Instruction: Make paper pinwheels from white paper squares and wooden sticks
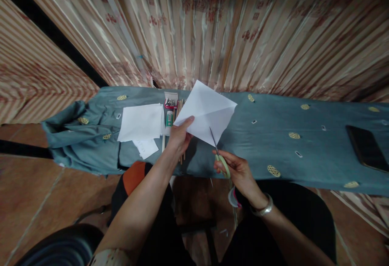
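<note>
My left hand point(180, 134) pinches a white square of paper point(206, 110) by its left side, thumb on top and fingers beneath. Faint creases cross the sheet, which is held up over the table, one corner pointing away from me. In my right hand point(235, 166) is a pair of scissors point(223, 165) with light green handles, fingers through the loops. Their blades point up and away, meeting the paper near its lower corner. Whether the blades are parted there, I cannot make out.
Left on the cloth-covered table point(273, 116) lie a stack of white paper point(141, 123), paper scraps point(146, 147), a glue stick point(169, 120), a small box of metal bits point(171, 100) and several wooden sticks point(181, 158). A phone point(367, 147) rests far right. Curtains point(197, 26) hang behind.
</note>
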A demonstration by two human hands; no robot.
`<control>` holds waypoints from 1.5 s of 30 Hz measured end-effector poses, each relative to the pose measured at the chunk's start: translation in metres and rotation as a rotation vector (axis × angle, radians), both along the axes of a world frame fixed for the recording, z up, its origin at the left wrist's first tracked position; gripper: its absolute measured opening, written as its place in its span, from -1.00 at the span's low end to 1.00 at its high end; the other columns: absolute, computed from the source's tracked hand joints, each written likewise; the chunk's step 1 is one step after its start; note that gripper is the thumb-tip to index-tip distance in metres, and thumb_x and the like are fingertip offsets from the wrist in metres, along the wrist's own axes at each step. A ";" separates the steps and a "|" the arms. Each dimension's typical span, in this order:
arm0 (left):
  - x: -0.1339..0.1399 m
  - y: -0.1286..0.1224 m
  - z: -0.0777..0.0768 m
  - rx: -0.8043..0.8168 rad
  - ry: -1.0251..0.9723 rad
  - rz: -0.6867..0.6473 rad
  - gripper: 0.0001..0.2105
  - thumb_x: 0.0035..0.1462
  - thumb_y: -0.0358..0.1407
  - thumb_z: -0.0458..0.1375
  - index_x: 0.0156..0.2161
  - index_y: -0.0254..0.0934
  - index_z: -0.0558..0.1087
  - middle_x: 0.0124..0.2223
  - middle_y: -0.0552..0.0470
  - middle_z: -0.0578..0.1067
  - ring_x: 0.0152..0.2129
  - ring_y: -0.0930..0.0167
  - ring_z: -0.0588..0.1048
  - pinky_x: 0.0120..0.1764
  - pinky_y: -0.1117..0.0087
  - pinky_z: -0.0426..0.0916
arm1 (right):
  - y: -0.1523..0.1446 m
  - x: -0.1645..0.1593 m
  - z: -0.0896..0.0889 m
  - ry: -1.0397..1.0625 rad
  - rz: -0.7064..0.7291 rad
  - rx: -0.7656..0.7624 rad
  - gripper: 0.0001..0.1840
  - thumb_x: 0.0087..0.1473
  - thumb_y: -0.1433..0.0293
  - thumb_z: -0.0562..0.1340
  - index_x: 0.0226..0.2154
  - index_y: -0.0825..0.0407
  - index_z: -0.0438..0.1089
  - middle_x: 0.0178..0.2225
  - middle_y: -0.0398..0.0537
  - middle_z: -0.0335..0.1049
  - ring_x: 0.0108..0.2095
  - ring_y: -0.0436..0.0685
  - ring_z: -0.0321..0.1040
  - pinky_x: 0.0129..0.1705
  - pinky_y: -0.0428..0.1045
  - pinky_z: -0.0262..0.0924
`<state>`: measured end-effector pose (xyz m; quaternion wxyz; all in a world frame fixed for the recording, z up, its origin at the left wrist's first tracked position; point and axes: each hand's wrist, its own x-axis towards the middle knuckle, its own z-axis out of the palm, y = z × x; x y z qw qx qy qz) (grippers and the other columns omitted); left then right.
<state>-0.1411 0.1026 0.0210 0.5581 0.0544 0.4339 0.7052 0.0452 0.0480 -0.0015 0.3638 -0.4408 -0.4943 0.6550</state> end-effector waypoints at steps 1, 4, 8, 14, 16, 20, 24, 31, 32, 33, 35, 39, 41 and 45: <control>0.001 -0.001 0.000 0.001 0.005 -0.011 -0.87 -0.04 -0.56 0.27 -0.34 -0.37 0.52 -0.39 0.04 0.59 -0.51 0.47 0.55 -0.18 0.34 0.50 | 0.000 0.000 0.000 -0.003 0.005 0.004 -0.56 -0.18 0.14 0.44 -0.20 -0.04 0.56 -0.52 -0.16 0.45 -0.55 -0.03 0.31 -0.49 -0.09 0.29; 0.002 -0.001 -0.001 -0.003 0.014 -0.020 -0.83 -0.07 -0.55 0.29 -0.30 -0.36 0.53 -0.37 0.04 0.59 -0.49 0.46 0.55 -0.18 0.34 0.50 | 0.001 0.002 0.000 -0.017 0.017 0.016 -0.55 -0.16 0.13 0.43 -0.18 -0.04 0.56 -0.52 -0.16 0.45 -0.54 -0.03 0.31 -0.48 -0.08 0.29; 0.002 0.000 -0.003 -0.018 0.012 0.000 -0.79 -0.11 -0.54 0.32 -0.29 -0.35 0.53 -0.36 0.03 0.60 -0.49 0.45 0.56 -0.19 0.34 0.50 | 0.001 0.002 0.000 -0.013 0.003 -0.008 -0.53 -0.19 0.13 0.45 -0.20 -0.02 0.56 -0.53 -0.17 0.44 -0.55 -0.03 0.30 -0.47 -0.07 0.30; 0.002 0.000 -0.003 -0.007 0.005 -0.005 -0.79 -0.10 -0.56 0.31 -0.29 -0.34 0.53 -0.38 0.06 0.60 -0.51 0.47 0.54 -0.24 0.39 0.51 | 0.001 0.001 -0.001 0.005 -0.014 -0.030 -0.55 -0.21 0.14 0.46 -0.23 -0.01 0.56 -0.55 -0.18 0.43 -0.56 -0.03 0.30 -0.48 -0.08 0.26; 0.003 0.000 -0.003 -0.011 0.008 -0.014 -0.78 -0.11 -0.55 0.31 -0.28 -0.34 0.53 -0.38 0.06 0.60 -0.51 0.46 0.55 -0.25 0.39 0.50 | 0.001 0.002 -0.003 -0.001 -0.015 -0.019 -0.54 -0.19 0.15 0.45 -0.21 0.00 0.54 -0.55 -0.18 0.43 -0.55 -0.03 0.31 -0.48 -0.08 0.25; 0.004 -0.001 -0.004 0.005 0.004 -0.035 -0.76 -0.14 -0.53 0.34 -0.28 -0.37 0.53 -0.36 0.03 0.60 -0.48 0.43 0.55 -0.21 0.33 0.50 | 0.001 0.003 -0.006 0.002 -0.015 -0.004 -0.52 -0.18 0.13 0.44 -0.18 0.00 0.52 -0.52 -0.17 0.43 -0.54 -0.02 0.33 -0.48 -0.08 0.24; 0.005 -0.003 -0.005 0.004 0.011 -0.053 -0.75 -0.19 -0.51 0.37 -0.30 -0.37 0.51 -0.36 0.02 0.60 -0.49 0.43 0.56 -0.24 0.35 0.49 | 0.001 0.003 -0.004 -0.007 -0.001 0.009 -0.54 -0.16 0.12 0.43 -0.20 0.00 0.52 -0.53 -0.17 0.43 -0.53 -0.01 0.32 -0.47 -0.08 0.25; 0.008 -0.005 -0.009 0.019 0.042 -0.065 -0.74 -0.14 -0.51 0.32 -0.25 -0.36 0.52 -0.35 -0.01 0.60 -0.45 0.40 0.56 -0.28 0.37 0.48 | 0.002 0.003 -0.001 0.008 -0.021 -0.019 -0.54 -0.21 0.15 0.46 -0.22 0.00 0.51 -0.53 -0.18 0.44 -0.54 -0.02 0.33 -0.47 -0.09 0.25; 0.008 -0.005 -0.009 0.017 0.040 -0.063 -0.75 -0.13 -0.51 0.32 -0.25 -0.36 0.52 -0.36 0.00 0.60 -0.46 0.41 0.56 -0.31 0.39 0.48 | 0.002 0.003 -0.001 0.010 -0.026 -0.023 -0.54 -0.21 0.16 0.46 -0.23 0.01 0.51 -0.53 -0.18 0.44 -0.55 -0.02 0.33 -0.47 -0.09 0.25; 0.008 -0.004 -0.009 0.013 0.036 -0.061 -0.76 -0.13 -0.52 0.31 -0.26 -0.36 0.52 -0.36 0.00 0.60 -0.47 0.42 0.55 -0.34 0.41 0.48 | 0.002 0.003 -0.001 0.013 -0.029 -0.027 -0.54 -0.22 0.16 0.46 -0.24 0.01 0.52 -0.54 -0.18 0.44 -0.55 -0.03 0.32 -0.48 -0.09 0.26; 0.008 -0.004 -0.008 0.003 0.027 -0.059 -0.77 -0.13 -0.52 0.32 -0.28 -0.36 0.51 -0.36 0.01 0.60 -0.49 0.43 0.55 -0.38 0.43 0.47 | 0.002 0.002 -0.002 0.019 -0.031 -0.034 -0.55 -0.23 0.16 0.47 -0.25 0.01 0.52 -0.54 -0.18 0.44 -0.56 -0.03 0.32 -0.49 -0.08 0.26; 0.008 -0.004 -0.007 0.008 0.017 -0.057 -0.76 -0.16 -0.53 0.33 -0.29 -0.36 0.52 -0.35 0.01 0.60 -0.48 0.43 0.55 -0.35 0.43 0.47 | 0.002 0.001 -0.003 0.036 -0.038 -0.044 -0.55 -0.23 0.14 0.46 -0.28 0.02 0.52 -0.55 -0.18 0.44 -0.58 -0.04 0.30 -0.50 -0.09 0.26; 0.008 -0.004 -0.008 0.010 0.024 -0.066 -0.75 -0.17 -0.51 0.34 -0.29 -0.36 0.52 -0.35 0.01 0.60 -0.48 0.41 0.55 -0.29 0.39 0.47 | 0.002 0.001 -0.003 0.034 -0.044 -0.044 -0.55 -0.24 0.14 0.47 -0.29 0.02 0.51 -0.56 -0.19 0.43 -0.58 -0.03 0.31 -0.50 -0.09 0.26; 0.010 -0.005 -0.011 0.038 0.029 -0.075 -0.73 -0.22 -0.49 0.38 -0.30 -0.36 0.53 -0.36 0.03 0.60 -0.48 0.42 0.55 -0.28 0.39 0.46 | 0.003 0.002 -0.003 0.013 -0.045 -0.028 -0.55 -0.24 0.13 0.46 -0.30 0.02 0.48 -0.55 -0.18 0.43 -0.56 -0.01 0.33 -0.49 -0.07 0.27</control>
